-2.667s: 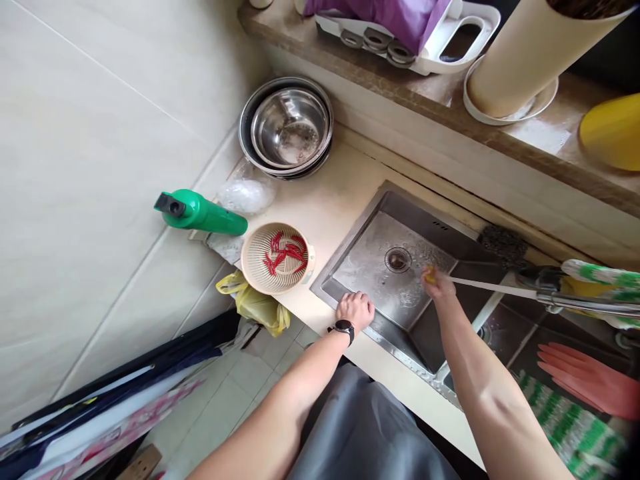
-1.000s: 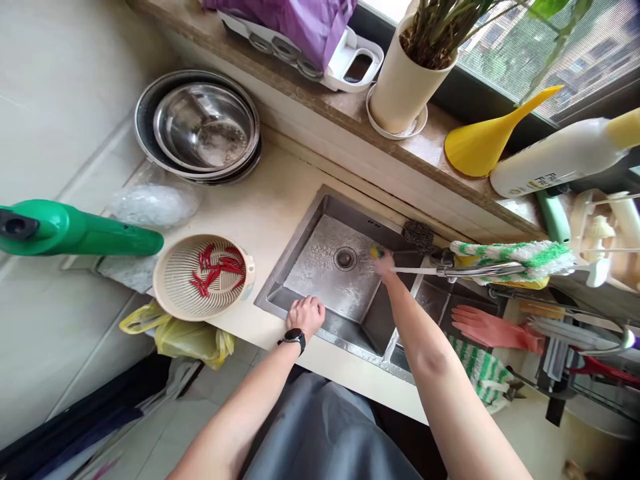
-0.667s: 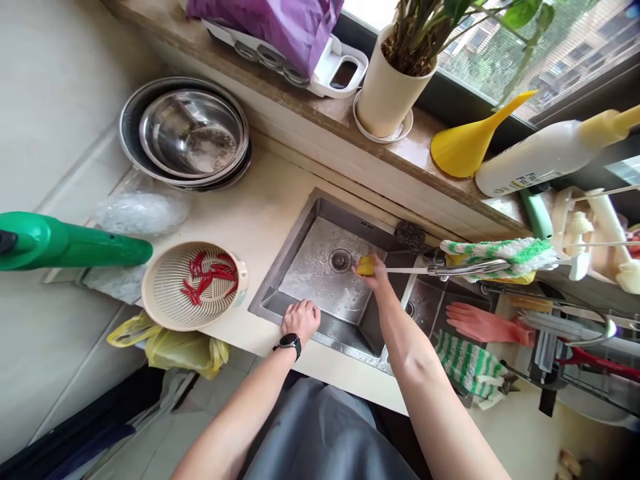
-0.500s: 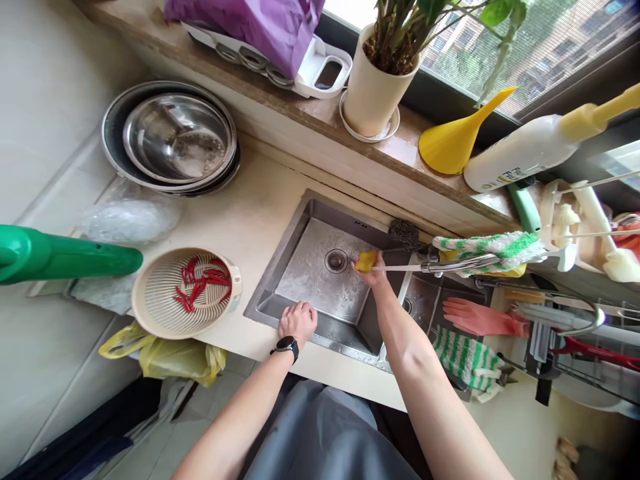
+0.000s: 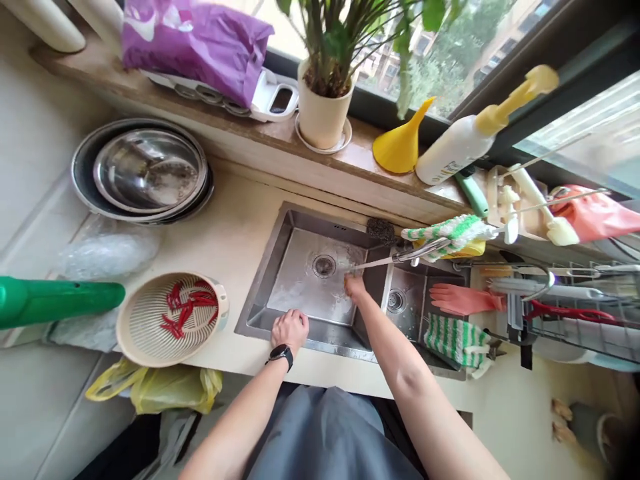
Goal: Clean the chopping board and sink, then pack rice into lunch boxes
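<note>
A steel sink is set in the pale counter. Over its right side, my right hand is closed in the basin, beside the water stream from the faucet. The yellow sponge in that hand is almost wholly hidden by the fingers. My left hand, a black watch on its wrist, rests at the front edge of the sink with its fingers curled over the rim. Right of the drain, the basin floor looks wet.
Left of the sink stands a beige colander with red chillies. Nested metal bowls are behind it. A steel scourer lies at the back rim. Rubber gloves and a striped cloth lie right, beside the dish rack.
My right hand has turned and moved left and lower in the sink, and the sponge is now mostly hidden. My left hand stays on the rim. The whole view has shifted.
</note>
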{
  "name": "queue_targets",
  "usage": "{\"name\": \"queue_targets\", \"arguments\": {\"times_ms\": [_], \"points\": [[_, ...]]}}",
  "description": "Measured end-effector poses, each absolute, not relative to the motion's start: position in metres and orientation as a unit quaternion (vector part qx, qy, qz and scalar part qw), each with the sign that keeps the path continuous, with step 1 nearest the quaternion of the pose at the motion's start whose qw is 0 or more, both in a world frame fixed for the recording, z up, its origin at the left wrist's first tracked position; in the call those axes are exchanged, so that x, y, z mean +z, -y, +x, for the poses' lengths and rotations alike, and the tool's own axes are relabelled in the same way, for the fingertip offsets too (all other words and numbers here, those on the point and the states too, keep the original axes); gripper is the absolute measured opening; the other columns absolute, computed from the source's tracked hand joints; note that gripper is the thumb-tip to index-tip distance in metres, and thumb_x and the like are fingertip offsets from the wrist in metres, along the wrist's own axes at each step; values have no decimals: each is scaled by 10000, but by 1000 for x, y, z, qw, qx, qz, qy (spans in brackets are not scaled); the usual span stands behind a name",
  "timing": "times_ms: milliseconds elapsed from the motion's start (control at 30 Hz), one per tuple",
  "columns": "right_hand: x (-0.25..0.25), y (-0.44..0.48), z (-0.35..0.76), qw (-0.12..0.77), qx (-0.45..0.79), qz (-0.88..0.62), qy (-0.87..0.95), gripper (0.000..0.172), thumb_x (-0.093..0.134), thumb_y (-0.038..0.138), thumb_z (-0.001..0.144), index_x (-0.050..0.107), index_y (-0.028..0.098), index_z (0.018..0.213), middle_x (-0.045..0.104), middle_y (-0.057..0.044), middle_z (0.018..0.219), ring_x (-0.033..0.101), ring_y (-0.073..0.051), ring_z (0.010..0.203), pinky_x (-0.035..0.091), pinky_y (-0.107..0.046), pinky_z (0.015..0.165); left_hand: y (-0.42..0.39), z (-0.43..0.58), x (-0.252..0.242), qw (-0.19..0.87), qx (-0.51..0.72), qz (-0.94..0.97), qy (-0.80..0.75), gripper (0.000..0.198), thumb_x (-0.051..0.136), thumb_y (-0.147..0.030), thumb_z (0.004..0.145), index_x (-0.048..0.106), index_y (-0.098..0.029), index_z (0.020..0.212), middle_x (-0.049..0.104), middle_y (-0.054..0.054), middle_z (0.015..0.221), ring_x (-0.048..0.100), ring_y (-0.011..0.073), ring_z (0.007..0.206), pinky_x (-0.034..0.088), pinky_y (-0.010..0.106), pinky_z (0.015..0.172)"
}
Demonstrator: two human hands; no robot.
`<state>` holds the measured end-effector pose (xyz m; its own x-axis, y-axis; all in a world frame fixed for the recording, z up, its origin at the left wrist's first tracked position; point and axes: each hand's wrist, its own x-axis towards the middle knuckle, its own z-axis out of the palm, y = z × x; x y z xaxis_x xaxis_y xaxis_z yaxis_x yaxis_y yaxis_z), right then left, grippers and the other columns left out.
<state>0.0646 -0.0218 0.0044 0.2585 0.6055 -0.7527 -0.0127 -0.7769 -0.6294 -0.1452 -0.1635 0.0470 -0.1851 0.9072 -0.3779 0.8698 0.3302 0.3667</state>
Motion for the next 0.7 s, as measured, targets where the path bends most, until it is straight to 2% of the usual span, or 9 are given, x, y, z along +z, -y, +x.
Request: {"name": "queue_targets", "arguments": {"times_ms": [100,167,233,333,433,600,700], "points": [[27,66,62,222,596,-746,197,246,619,286,932,495,221,730,440,63,516,377,-90,411,269,-190,347,154,-151,50,435,93,421,-790,213,560,-290,881,676,-191,732,743,203,1104,629,389,1215,371,475,1055],[45,95,66,222,611,-733,199,214,652,307,896,533,205,751,498,46,567,448,-98,459,315,-188,370,133,-153,54,536,117,318,-773,231,612,-301,853,611,-203,644,743,211,1096,580,415,1291,391,489,1061],[64,118,72,243,617,-721,201,200,676,339,866,559,197,786,537,37,627,505,-108,522,347,-186,394,97,-147,61,594,127,286,-741,305,568,-367,914,599,-207,657,752,204,1061,608,387,1259,457,473,1015],[91,145,84,276,614,-711,206,244,675,415,845,552,207,813,544,38,671,533,-119,571,363,-193,413,24,-114,79,660,160,286,-676,451,378,-487,1028,647,-189,824,751,185,1124,678,281,1156,531,387,958],[112,165,96,303,611,-699,217,305,646,505,842,522,226,830,533,45,692,525,-122,589,376,-202,440,-44,-60,102,721,179,296,-600,553,283,-540,1055,671,-165,934,741,192,1169,708,223,1091,548,325,956],[123,193,108,344,576,-715,196,361,621,584,823,535,236,859,533,40,711,533,-140,634,426,-232,516,-88,13,116,761,139,339,-536,523,302,-507,1051,664,-141,955,749,194,1066,729,247,1013,576,378,911],[123,207,113,342,534,-741,223,374,602,598,832,581,225,858,557,26,703,544,-159,652,443,-258,562,-69,28,104,747,126,373,-535,447,348,-473,1039,655,-158,963,742,197,1106,716,278,1101,563,413,941]]}}
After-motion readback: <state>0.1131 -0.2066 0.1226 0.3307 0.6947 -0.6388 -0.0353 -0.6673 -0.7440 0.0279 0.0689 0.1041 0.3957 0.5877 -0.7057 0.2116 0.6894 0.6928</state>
